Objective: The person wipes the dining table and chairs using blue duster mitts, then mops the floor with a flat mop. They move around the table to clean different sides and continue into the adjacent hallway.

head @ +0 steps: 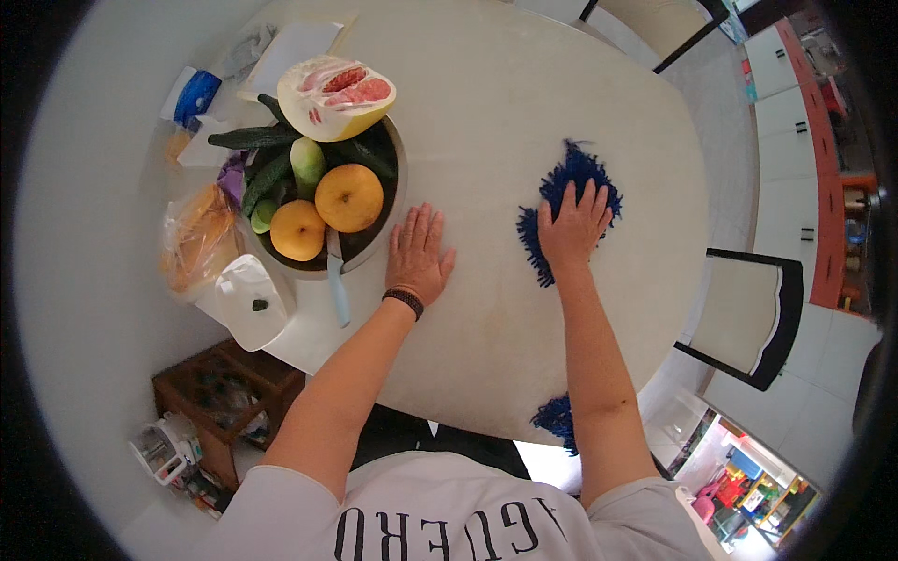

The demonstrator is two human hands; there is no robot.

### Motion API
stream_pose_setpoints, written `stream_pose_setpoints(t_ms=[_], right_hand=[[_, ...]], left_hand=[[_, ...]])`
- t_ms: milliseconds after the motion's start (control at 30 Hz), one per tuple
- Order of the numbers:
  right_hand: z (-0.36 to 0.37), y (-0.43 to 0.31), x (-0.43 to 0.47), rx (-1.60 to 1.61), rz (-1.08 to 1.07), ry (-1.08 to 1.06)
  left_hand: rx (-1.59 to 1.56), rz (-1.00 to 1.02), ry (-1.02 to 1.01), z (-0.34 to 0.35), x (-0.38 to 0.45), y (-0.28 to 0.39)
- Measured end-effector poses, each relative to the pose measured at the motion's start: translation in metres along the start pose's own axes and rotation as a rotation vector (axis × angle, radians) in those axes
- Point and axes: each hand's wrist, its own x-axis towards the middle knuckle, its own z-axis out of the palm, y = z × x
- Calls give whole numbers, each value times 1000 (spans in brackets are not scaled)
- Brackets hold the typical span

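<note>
My right hand (577, 224) lies flat, fingers spread, on a dark blue shaggy chenille cloth (577, 165) on the pale round tabletop (484, 336). Its palm hides the cloth's middle. Beside a wide metal bowl (401, 165), my left hand (417, 256) rests palm down on the table, holding nothing. Inside the bowl are dark green cucumbers (265, 184), a paler cucumber (307, 168) and two round yellow-orange fruits (349, 198). A cut pomelo (337, 98) with pink flesh sits on top at the far side. A knife with a light blue handle (338, 291) leans over the near rim.
A white plastic container (252, 301) and a clear bag of bread-like food (200, 242) stand left of the bowl, near the wall. Another blue shaggy piece (556, 419) hangs at the near table edge, partly behind my right forearm. A chair (740, 315) stands at the right.
</note>
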Motion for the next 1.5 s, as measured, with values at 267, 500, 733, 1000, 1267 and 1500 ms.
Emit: stream_pose_setpoints(t_ms=[267, 500, 733, 1000, 1267, 1500], right_hand=[[15, -24, 40, 213, -187, 50], [2, -26, 55, 175, -225, -44], [3, -37, 82, 120, -180, 28], [2, -31, 70, 161, -277, 49], [-17, -7, 20, 127, -228, -89], [-27, 4, -18, 125, -224, -83]], left_hand=[[-16, 3, -31, -5, 2, 2], [-33, -26, -62, -7, 4, -1], [-79, -8, -87, -4, 4, 1], [-55, -12, -74, -7, 1, -2], [-79, -30, -112, -9, 4, 0], [-114, -13, -94, -2, 2, -2]])
